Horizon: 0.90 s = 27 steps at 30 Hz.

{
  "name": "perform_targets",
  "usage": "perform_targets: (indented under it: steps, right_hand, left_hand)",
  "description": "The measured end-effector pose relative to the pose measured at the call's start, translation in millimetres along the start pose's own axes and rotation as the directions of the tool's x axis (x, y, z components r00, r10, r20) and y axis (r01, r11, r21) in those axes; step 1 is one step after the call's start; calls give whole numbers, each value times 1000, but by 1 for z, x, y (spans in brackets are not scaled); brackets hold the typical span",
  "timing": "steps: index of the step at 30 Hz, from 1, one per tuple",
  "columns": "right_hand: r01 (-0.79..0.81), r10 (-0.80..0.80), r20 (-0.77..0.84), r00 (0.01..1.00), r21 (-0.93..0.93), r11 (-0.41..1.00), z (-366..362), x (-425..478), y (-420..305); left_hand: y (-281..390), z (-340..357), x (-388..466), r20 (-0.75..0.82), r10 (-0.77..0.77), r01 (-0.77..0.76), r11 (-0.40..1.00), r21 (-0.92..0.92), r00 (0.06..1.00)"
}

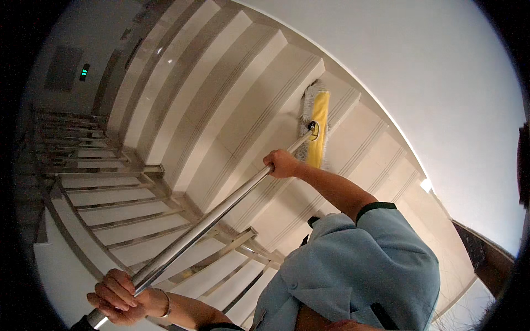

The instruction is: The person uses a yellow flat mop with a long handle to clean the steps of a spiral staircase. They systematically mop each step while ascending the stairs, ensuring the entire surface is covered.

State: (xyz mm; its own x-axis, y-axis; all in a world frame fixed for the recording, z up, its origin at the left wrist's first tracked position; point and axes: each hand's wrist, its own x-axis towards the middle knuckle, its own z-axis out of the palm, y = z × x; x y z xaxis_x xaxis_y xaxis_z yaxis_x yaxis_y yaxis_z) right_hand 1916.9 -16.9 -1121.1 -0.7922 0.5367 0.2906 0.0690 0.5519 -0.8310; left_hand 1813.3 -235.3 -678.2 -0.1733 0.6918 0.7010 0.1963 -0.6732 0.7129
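Note:
A long metal mop pole (203, 225) runs diagonally from the lower left up to a flat dust mop. Near the pole's upper end at lower left, my left hand (120, 296) is closed around it, with a bracelet on the wrist. Farther down the pole, close to the mop, my right hand (282, 164) grips it too. The mop head (319, 124) has a yellow backing and a grey-white fringe, and lies across a beige stair tread near the wall. A black joint links pole and backing.
Curving tiled stairs (248, 111) with grooved edges spread across the view. A metal railing (136, 202) lines their left side, passing under the pole. A white wall (439, 82) borders the right. A lit green sign (84, 72) shows at far left.

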Motion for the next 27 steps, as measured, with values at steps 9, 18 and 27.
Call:
perform_targets:
  steps: [9, 18, 27]
  right_hand:
    - [-168, 169, 31, 985, -46, 985, 33, -6, -39]
    - [-324, 327, 42, 944, -63, 944, 42, -100, -23]
    - [-186, 181, 102, 978, 39, 982, 63, -117, -20]
  left_hand:
    - [9, -80, -7, -49, 14, -17, 997, -72, 999]
    - [-39, -55, -39, -219, -163, 131, 979, -154, 962]
    - [-14, -46, -57, -99, -150, 133, 978, -161, 984]
